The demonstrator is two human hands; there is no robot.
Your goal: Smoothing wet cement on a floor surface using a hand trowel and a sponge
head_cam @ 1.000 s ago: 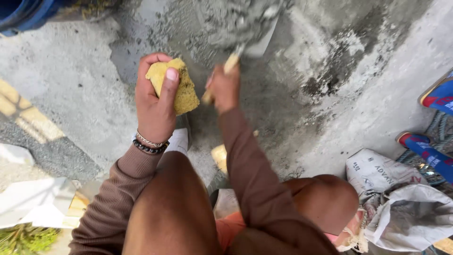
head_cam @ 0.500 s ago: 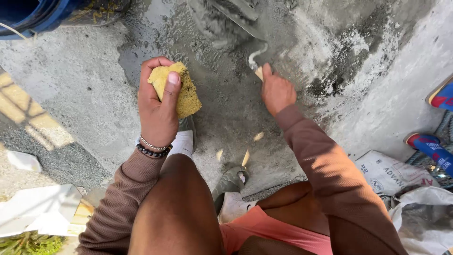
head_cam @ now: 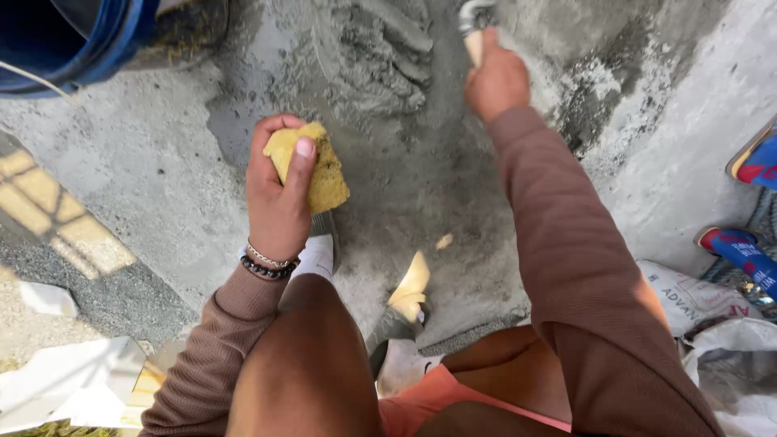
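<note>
A: Concrete floor, grey and dusty, wet mortar (head_cam: 388, 57) heaped near the top, blue bucket (head_cam: 73, 40) top left. We're crouched over it, knees in view.

B: Left hand (head_cam: 279, 194)?

A: Closed round a yellow sponge (head_cam: 320, 170). Thumb lies across the front, the other fingers wrap the back, so the sponge sits deep in the palm and sticks out to the right. It hangs above the floor, just below the mortar.

B: How does it handle?

A: We'd judge it soft and light, squashy, probably damp. A grab round the middle suits it, as here.

B: Right hand (head_cam: 495, 81)?

A: Fist shut on a pale tool handle (head_cam: 473, 44) at the top edge, beside the mortar. The blade is mostly cut off, so we can't tell its shape.

B: Anything else?

A: Bags (head_cam: 712, 307) and blue shoes (head_cam: 749, 251) at right.
</note>
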